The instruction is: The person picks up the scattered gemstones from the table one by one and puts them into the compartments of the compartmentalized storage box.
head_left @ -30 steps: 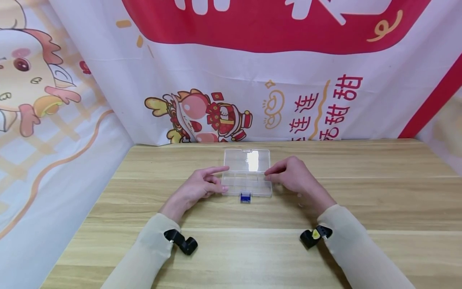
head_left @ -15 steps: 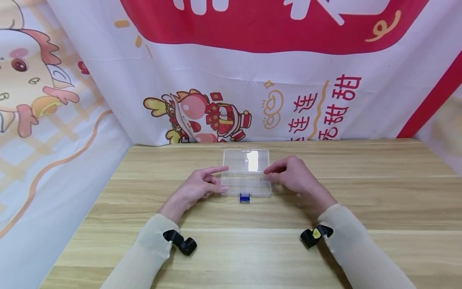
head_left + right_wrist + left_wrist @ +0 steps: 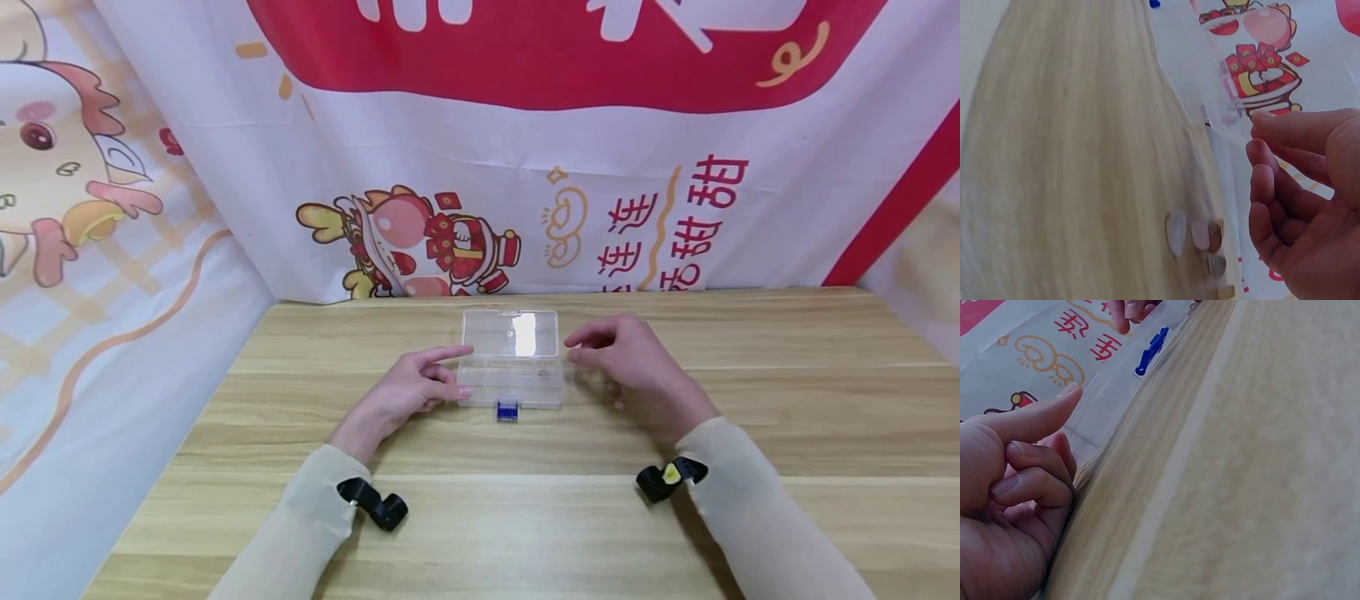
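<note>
A clear plastic compartment box (image 3: 498,392) lies on the table with its lid (image 3: 487,329) folded back and its blue latch (image 3: 507,411) towards me. At its left side my left hand (image 3: 405,392) rests with straight index finger and thumb touching the box; the other fingers are curled. My right hand (image 3: 630,354) hovers just off the right end, thumb and fingers loosely bent, with nothing showing between them. A small piece (image 3: 544,373) shows in a right-end compartment. Below the right hand, several small polished stones lie on the table, among them a whitish one (image 3: 1175,234) and a grey one (image 3: 1217,266).
The wooden table (image 3: 495,533) meets a printed cloth (image 3: 480,142) close behind the box. Another cloth (image 3: 135,317) hangs along the left side. A black wrist camera (image 3: 386,510) sits on the left sleeve, another (image 3: 660,483) on the right.
My right hand has drawn back from the box's right end, moving right and slightly away from me, and a small piece now shows in the compartment there. The left hand stays put.
</note>
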A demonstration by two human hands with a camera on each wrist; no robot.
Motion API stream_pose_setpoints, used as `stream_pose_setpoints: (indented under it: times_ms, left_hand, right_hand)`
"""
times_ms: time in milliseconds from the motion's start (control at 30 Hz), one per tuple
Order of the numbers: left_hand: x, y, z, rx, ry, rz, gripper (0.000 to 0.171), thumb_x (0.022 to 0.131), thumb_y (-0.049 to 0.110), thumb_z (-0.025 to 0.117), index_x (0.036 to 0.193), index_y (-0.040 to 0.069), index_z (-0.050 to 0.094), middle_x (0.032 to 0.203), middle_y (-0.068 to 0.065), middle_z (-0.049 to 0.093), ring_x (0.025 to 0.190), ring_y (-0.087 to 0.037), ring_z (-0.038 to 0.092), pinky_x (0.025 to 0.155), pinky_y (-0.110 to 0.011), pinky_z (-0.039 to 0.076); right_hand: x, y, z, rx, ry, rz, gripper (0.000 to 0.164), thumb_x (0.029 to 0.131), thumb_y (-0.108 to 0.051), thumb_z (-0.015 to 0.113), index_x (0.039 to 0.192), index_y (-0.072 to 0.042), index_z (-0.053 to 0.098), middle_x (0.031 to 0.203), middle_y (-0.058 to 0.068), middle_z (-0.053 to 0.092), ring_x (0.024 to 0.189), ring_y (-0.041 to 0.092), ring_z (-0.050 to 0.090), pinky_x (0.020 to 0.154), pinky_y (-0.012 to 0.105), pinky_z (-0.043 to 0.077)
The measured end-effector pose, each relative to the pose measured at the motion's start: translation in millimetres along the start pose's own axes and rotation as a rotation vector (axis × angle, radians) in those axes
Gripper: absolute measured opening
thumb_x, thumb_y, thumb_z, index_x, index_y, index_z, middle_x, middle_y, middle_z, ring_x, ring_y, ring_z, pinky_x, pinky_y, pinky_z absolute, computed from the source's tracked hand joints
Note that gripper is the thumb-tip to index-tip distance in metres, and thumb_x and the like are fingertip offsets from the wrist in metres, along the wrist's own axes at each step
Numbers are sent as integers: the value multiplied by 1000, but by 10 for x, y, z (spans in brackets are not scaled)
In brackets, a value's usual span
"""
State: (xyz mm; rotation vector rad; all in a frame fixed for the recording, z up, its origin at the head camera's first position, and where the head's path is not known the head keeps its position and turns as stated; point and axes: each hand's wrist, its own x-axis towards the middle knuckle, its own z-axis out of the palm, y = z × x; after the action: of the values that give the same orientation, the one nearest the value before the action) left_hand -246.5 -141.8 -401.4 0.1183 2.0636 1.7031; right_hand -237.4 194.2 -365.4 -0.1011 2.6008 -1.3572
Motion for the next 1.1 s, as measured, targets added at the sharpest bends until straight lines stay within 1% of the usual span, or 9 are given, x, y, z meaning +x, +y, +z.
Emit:
stream_pose_setpoints:
  times_ms: [133,200,267,333,533,733,1100]
  left_hand:
    - [-4,2,-1,0,0,1,66,91,11,85,150,26,61,83,4,65,56,-10,38,51,-22,31]
    - [-4,1,-1,0,-1,3,66,91,11,85,150,26,61,83,4,65,56,-10,38,51,-22,31]
    - [-3,0,-2,-1,-2,3,66,90,11,85,150,26,60,83,4,66,56,-10,38,51,-22,31]
    - [-3,-2,-2,-3,-5,4,67,90,11,85,151,26,60,83,4,66,56,-9,38,51,-22,31]
    - [-3,-4,-1,0,-11,5,66,91,11,84,151,25,60,84,4,66,56,-9,38,51,-22,31]
    - [1,-10,-1,-3,-15,12,66,91,11,84,151,24,59,83,4,66,55,-9,37,50,-22,30]
    - [23,-25,-11,-12,-4,11,66,91,10,84,150,24,60,82,5,66,56,-9,38,51,-22,31]
  right_hand:
    - [17,38,-40,-50,19,-10,24,99,-26,76,120,-16,78,110,10,69,90,27,58,68,31,52]
    - [27,62,-61,-63,23,-2,25,98,-25,77,121,-15,77,110,10,68,92,27,58,66,31,53]
    - [31,84,-80,-69,23,13,26,98,-26,78,121,-15,77,109,10,68,92,26,58,65,31,52]
    - [41,112,-98,-96,29,3,27,97,-27,79,121,-15,77,108,10,67,92,25,57,66,30,51]
    - [50,177,-145,-114,17,12,27,96,-26,80,120,-15,76,106,11,64,90,26,55,64,31,50]
    - [63,216,-170,-159,13,4,29,95,-26,80,122,-15,77,106,10,64,93,26,54,68,31,49]
    - [91,253,-175,-183,-14,13,29,94,-26,81,121,-14,77,104,10,64,91,25,54,69,31,48]
